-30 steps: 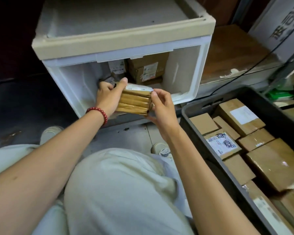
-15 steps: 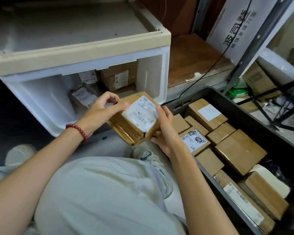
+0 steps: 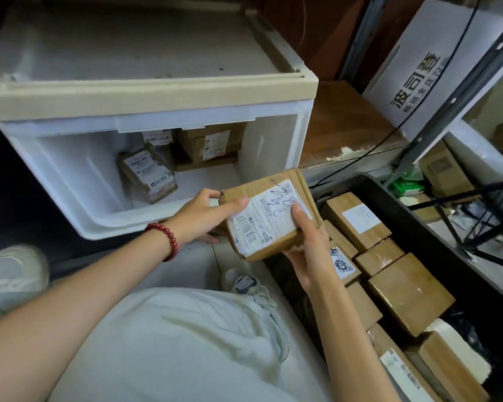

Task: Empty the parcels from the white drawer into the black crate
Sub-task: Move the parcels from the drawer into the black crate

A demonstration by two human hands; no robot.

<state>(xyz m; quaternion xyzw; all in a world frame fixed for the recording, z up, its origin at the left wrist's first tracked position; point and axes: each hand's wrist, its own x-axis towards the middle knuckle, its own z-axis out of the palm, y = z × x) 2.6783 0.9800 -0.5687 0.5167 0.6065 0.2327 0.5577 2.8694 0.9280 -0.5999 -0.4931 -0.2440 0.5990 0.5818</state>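
Your left hand (image 3: 204,216) and right hand (image 3: 308,250) both grasp one parcel (image 3: 266,227), label up, between the drawer (image 3: 70,172) at left and the crate (image 3: 413,221) at right.

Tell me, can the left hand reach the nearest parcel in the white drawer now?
Probably not yet: the left hand and right hand both grip the held parcel. The white drawer is open, so once freed, the nearest parcel looks reachable.
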